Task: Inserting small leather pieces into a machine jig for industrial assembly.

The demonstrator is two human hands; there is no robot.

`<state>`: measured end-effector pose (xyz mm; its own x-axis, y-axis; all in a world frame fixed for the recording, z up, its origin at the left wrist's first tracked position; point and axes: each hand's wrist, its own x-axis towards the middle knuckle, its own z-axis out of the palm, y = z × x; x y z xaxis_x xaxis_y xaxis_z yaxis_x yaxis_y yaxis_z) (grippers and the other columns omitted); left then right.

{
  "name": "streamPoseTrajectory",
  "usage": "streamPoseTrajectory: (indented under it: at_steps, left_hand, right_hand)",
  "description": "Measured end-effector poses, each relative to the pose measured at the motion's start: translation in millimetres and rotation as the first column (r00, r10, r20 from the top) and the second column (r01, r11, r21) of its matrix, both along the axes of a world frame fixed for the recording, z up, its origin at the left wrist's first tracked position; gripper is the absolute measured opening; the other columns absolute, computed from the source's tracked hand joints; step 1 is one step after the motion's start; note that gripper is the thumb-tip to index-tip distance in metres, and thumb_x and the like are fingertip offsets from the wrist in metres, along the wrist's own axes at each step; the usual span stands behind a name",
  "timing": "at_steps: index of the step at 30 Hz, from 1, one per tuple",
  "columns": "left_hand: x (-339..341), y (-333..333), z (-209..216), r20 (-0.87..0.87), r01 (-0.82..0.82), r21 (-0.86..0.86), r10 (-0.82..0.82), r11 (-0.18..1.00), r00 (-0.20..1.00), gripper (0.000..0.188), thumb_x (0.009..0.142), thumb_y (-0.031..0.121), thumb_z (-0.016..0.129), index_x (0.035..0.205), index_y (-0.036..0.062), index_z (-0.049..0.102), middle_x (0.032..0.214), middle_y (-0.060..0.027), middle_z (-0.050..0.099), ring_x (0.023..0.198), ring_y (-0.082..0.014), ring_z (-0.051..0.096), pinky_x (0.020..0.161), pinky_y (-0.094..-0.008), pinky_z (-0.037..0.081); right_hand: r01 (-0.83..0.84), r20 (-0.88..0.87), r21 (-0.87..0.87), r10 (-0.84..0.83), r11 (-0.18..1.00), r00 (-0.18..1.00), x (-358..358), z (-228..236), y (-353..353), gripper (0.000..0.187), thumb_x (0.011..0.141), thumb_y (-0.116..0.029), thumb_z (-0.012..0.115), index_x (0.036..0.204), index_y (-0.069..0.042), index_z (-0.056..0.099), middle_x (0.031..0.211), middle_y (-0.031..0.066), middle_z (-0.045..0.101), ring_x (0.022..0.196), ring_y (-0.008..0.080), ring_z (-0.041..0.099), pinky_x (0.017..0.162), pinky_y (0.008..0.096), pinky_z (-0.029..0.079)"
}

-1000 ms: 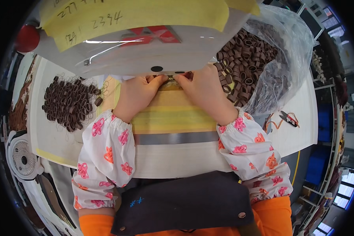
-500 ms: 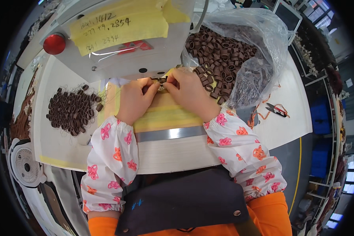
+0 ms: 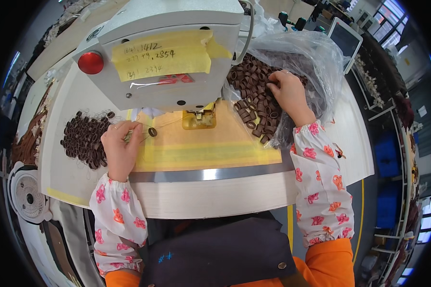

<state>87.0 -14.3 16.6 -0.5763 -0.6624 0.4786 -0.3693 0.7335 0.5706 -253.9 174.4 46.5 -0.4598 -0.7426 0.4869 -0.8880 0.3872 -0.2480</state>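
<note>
My left hand [image 3: 121,147] is closed in a pinch on thin thread beside a pile of dark brown loops [image 3: 85,143] with loose thread ends. One small brown loop [image 3: 152,132] hangs on the thread just right of its fingertips, and thread runs on toward the machine. Over at the right, my right hand [image 3: 290,95] reaches into the heap of brown loops [image 3: 256,91] in a clear plastic bag [image 3: 323,62]. Its thumb and fingers are bent together among the loops; what they grip is hidden. A small yellowish metal-topped plate [image 3: 199,120] shows under the machine head.
A grey-white machine [image 3: 172,28] with a red button [image 3: 90,63] and a yellow paper label stands at the back middle. A metal strip [image 3: 206,175] crosses the table's front. A white fan [image 3: 29,197] is at the far left, a screen [image 3: 345,43] at the back right.
My hands have parted from under the machine head. The left has moved left with the thread and one loop; the right has moved right to the bagged loops. The view has shifted.
</note>
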Motion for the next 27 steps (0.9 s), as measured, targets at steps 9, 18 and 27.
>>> streamPoseTrajectory:
  at_steps: [9,18,27]
  left_hand:
    - [-76,41,-23,0.013,0.185,-0.024,-0.185,0.982,0.983,0.023,0.078,0.013,0.062,0.095,-0.001,0.06,0.091,-0.0176,0.061,0.085,-0.0388,0.054,0.074,-0.0441,0.041]
    - [-79,27,-21,0.137,0.137,0.128,-0.155,0.982,0.978,0.025,0.083,0.024,0.061,0.081,-0.001,0.065,0.065,-0.0162,0.061,0.057,-0.0315,0.057,0.053,-0.0373,0.043]
    - [-68,30,-18,-0.153,0.352,0.488,-0.319,0.799,0.935,0.014,0.081,0.01,0.06,0.086,-0.002,0.064,0.058,-0.0089,0.056,0.049,-0.0124,0.049,0.049,-0.0255,0.04]
  right_hand:
    - [0.08,-0.046,0.061,-0.078,0.995,0.996,18,13,-11,0.016,0.071,-0.01,0.069,0.076,-0.002,0.058,0.078,0.0137,0.06,0.075,0.0326,0.059,0.064,0.04,0.047]
    - [-0.415,0.546,-0.231,0.47,0.88,0.693,120,-23,-33,0.014,0.071,-0.001,0.068,0.078,0.001,0.056,0.073,0.0116,0.059,0.062,0.0225,0.058,0.058,0.0314,0.047]
    - [-0.282,0.642,-0.273,0.393,0.919,0.658,133,-36,-32,0.018,0.073,0.001,0.067,0.087,0.0,0.057,0.072,0.0074,0.059,0.06,0.0139,0.058,0.056,0.0249,0.047]
